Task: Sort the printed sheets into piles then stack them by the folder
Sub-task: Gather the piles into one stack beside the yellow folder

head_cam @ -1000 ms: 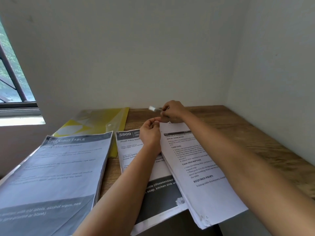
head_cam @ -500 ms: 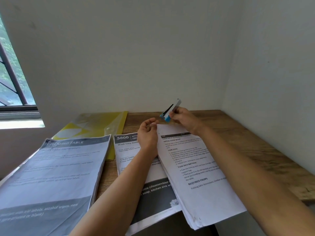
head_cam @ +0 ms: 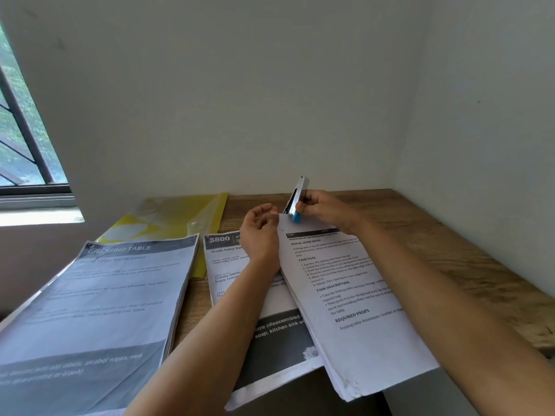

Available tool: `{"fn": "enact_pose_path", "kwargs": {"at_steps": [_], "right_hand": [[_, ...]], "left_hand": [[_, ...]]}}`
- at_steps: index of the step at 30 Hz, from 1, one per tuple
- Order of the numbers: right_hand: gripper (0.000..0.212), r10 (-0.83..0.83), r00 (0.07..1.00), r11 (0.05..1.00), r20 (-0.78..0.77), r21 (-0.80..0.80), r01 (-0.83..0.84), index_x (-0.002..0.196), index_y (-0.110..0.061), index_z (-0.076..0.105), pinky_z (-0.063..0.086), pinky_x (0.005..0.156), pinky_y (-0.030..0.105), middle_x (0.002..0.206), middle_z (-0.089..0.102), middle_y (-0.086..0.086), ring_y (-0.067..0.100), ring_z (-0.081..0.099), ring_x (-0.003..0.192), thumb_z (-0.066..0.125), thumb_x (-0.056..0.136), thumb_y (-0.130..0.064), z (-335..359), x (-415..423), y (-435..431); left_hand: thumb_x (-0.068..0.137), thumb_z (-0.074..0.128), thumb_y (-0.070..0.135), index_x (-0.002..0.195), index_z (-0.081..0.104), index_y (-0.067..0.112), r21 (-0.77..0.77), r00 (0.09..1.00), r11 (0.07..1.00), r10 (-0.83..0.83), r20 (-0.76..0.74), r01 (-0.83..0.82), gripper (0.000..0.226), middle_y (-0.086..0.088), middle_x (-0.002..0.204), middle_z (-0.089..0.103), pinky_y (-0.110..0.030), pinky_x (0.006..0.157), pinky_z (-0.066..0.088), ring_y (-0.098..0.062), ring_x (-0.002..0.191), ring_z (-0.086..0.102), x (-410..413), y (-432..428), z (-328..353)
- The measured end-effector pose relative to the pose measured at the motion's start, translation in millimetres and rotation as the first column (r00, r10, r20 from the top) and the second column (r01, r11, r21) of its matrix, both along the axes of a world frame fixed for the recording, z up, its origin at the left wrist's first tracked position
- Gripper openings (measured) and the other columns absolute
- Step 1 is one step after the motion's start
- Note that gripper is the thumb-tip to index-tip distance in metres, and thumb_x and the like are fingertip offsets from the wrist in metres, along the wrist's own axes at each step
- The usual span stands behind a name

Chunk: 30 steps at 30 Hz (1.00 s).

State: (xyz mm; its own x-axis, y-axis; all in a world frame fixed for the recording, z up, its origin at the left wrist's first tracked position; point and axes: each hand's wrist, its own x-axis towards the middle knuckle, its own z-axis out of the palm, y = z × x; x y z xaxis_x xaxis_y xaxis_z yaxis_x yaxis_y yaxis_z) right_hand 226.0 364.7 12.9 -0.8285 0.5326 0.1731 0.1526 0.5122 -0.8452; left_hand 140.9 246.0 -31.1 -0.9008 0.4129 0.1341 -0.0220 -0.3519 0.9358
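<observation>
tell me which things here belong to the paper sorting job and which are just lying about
Job: dressing table pile, baby bottle pile, folding table pile, yellow folder, stapler gripped by the right hand at that pile's top corner.
Not the job: window, wooden table under it all.
</observation>
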Motion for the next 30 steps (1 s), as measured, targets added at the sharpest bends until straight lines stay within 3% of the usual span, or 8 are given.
{"fn": "enact_pose_path", "kwargs": {"at_steps": [14, 17, 22, 30], "right_hand": [[0.027, 0.035, 0.999, 0.998, 0.029, 0.045, -0.037, 0.121, -0.013, 0.059, 0.043, 0.091, 0.019, 0.115, 0.064, -0.001, 0.009, 0.058, 0.105, 0.053, 0.097, -0.023, 3.5, -5.3, -14.0], [0.027, 0.035, 0.999, 0.999, 0.025, 0.031, -0.036, 0.12, -0.011, 0.06, 0.042, 0.097, 0.024, 0.117, 0.064, 0.002, 0.012, 0.058, 0.108, 0.053, 0.096, -0.023, 2.6, -6.9, -14.3], [0.03, 0.054, 0.998, 0.998, -0.007, -0.019, -0.055, 0.123, -0.008, 0.057, 0.042, 0.094, 0.019, 0.119, 0.063, 0.005, 0.012, 0.058, 0.109, 0.052, 0.097, -0.021, 1.9, -5.7, -15.6], [0.027, 0.055, 0.998, 0.998, -0.006, -0.01, -0.055, 0.121, -0.013, 0.058, 0.041, 0.101, 0.027, 0.12, 0.063, 0.003, 0.014, 0.057, 0.113, 0.051, 0.097, -0.024, -0.1, -7.0, -16.2]], "left_hand": [[0.087, 0.064, 0.0, 0.095, 0.066, 0.016, 0.16, 0.972, 0.976, -0.176, 0.157, 0.15, 0.017, -0.001, 0.094, 0.071, -0.029, 0.087, 0.054, -0.016, 0.093, 0.067, -4.3, 2.0, 1.0], [0.087, 0.065, -0.001, 0.096, 0.068, 0.015, 0.179, 0.965, 0.969, -0.199, 0.173, 0.168, 0.018, -0.004, 0.097, 0.071, -0.035, 0.093, 0.053, -0.019, 0.096, 0.067, -4.9, 2.7, 1.3], [0.087, 0.064, -0.002, 0.099, 0.068, 0.012, 0.198, 0.958, 0.962, -0.225, 0.178, 0.189, 0.019, -0.009, 0.103, 0.071, -0.04, 0.097, 0.051, -0.022, 0.099, 0.066, -4.8, 2.8, 2.0], [0.088, 0.061, -0.004, 0.103, 0.067, 0.008, 0.232, 0.946, 0.945, -0.272, 0.177, 0.229, 0.019, -0.011, 0.102, 0.07, -0.042, 0.099, 0.049, -0.025, 0.1, 0.065, -0.7, -2.7, 5.6]]}}
